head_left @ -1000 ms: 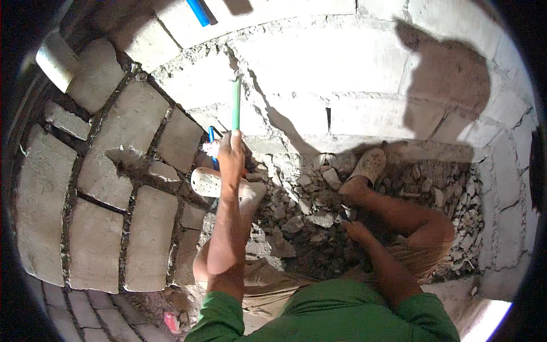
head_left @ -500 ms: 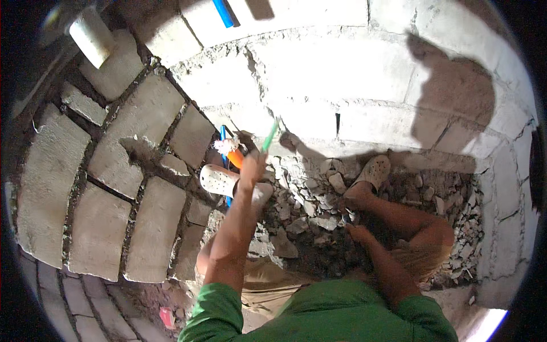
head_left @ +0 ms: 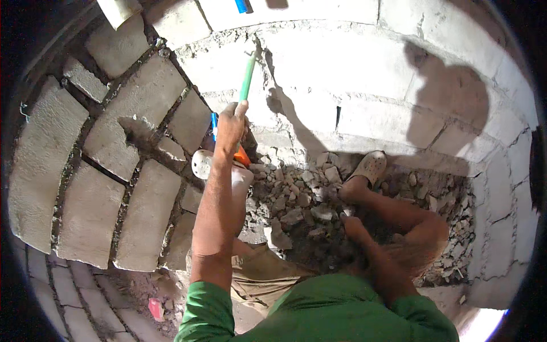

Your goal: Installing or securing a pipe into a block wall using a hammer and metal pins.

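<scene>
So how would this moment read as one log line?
Left hand: gripping green stick, pointed toward wall | Right hand: by rubble, hold unclear

White cylinder (head_left: 119,11) upper left, blue tube (head_left: 241,6) at top, red scrap (head_left: 155,309) lower left

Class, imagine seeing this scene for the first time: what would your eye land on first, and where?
Probably the green tool in the left hand, vivid against the brightly lit block wall left of centre. Next, the dark shadow on that wall at upper right. Then the rubble strewn between the two pale clogs, mid-picture.
</scene>
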{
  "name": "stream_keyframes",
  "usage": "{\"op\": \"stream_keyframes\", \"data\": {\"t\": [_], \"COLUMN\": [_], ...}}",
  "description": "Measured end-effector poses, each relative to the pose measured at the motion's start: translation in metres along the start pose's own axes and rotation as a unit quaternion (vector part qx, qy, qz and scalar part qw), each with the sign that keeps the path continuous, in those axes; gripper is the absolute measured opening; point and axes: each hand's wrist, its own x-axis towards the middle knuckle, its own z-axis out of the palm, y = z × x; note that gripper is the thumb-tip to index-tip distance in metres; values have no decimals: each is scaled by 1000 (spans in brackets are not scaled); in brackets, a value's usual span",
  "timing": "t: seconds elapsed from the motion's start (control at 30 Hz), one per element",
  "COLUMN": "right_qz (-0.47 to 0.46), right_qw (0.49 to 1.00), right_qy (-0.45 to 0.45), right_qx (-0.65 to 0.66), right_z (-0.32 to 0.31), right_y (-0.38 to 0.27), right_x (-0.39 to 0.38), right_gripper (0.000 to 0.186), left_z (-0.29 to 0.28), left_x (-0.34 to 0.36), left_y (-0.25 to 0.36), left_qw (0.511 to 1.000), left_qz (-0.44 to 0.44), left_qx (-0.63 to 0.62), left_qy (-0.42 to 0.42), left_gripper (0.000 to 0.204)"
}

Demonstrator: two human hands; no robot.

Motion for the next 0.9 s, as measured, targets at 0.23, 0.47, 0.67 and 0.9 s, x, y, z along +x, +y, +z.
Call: {"op": "stream_keyframes", "data": {"t": [0.23,0.47,0.67,0.9], "right_qz": [-145,-173,-343,-208], "right_qw": [933,904,830,886], "right_qy": [293,337,440,376], "right_qx": [148,200,-21,-172], "right_z": [-128,-261,-291,-300], "right_y": [-99,-255,-331,-352], "right_x": [-40,-77,-67,1], "right_gripper": [40,23,26,35], "left_z": [43,65,64,65], "left_x": [24,23,25,25], "left_y": [-12,-48,-55,-49], "left_qw": [1000,989,986,979], "left_qz": [17,92,111,100], "left_qx": [2,94,96,162], "left_qy": [-18,63,80,67], "left_gripper": [43,43,40,42]}}
